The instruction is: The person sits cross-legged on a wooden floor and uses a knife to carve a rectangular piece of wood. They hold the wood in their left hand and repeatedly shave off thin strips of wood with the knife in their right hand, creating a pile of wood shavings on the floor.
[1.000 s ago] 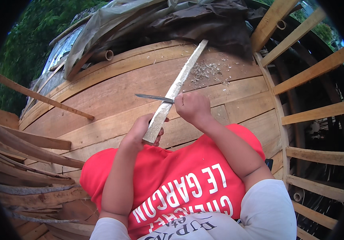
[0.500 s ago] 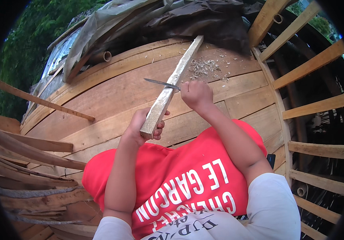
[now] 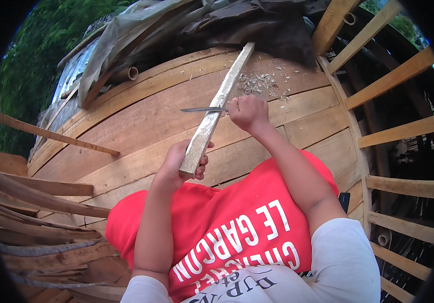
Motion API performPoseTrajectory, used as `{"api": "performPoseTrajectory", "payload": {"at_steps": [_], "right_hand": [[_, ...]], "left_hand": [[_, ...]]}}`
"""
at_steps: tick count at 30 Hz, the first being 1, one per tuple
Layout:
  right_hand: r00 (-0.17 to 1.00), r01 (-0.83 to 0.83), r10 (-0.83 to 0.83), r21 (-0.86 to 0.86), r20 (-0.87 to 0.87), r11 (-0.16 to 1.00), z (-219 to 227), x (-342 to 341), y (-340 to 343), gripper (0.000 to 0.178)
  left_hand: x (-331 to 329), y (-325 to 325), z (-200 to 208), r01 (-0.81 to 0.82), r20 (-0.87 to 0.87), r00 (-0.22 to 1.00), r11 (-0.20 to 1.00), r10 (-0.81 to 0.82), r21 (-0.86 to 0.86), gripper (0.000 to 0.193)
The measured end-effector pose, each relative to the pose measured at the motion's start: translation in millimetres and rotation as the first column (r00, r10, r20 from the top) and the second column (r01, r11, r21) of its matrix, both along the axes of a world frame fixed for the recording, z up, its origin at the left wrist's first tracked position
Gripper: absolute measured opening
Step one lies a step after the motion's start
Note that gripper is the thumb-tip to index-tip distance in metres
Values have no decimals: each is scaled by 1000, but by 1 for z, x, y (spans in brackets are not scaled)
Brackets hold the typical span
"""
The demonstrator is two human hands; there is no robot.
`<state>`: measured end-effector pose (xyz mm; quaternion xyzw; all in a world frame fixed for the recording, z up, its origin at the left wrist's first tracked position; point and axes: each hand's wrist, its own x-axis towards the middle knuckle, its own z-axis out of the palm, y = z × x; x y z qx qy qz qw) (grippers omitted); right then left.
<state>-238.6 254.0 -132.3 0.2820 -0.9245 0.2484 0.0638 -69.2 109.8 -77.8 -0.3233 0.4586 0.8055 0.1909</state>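
A long, squared wooden stick (image 3: 217, 108) slants away from me, its thick end close to my lap and its thin far end over the plank floor. My left hand (image 3: 174, 162) wraps round the thick end from beneath, fingers curling up on its right side. In my right fist (image 3: 249, 111) is a knife (image 3: 202, 109), its handle mostly hidden by the fingers. The narrow blade lies across the stick near the middle and points left, touching the upper face. Pale shaved patches show along the stick.
Curled wood shavings (image 3: 257, 83) lie on the plank floor (image 3: 141, 134) right of the stick's far part. Dark plastic sheeting (image 3: 272, 30) hangs beyond. A slatted wooden railing (image 3: 403, 131) runs along the right. Boards and poles (image 3: 50, 197) crowd the left. A dark object (image 3: 344, 202) lies beside my right thigh.
The blade has turned slightly on the stick, its tip now lower and more level. My right fist has risen a little in view. The left hand keeps its hold, with the stick shifted slightly.
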Motion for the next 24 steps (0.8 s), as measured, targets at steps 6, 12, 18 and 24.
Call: {"api": "performPoseTrajectory", "payload": {"at_steps": [6, 12, 18, 24], "right_hand": [[999, -38, 37, 33, 23, 999, 6, 23, -7, 46], [994, 28, -30, 20, 107, 999, 9, 26, -12, 46], [997, 55, -55, -1, 56, 998, 2, -6, -1, 47], [990, -140, 140, -11, -10, 990, 0, 17, -2, 48]], "left_hand": [[4, -24, -5, 30, -36, 999, 988, -25, 152, 41], [0, -27, -7, 18, -30, 999, 975, -12, 221, 44], [-4, -11, -4, 1, -30, 1000, 962, 8, 274, 42], [2, -18, 1, 38, -24, 999, 996, -36, 83, 43]]}}
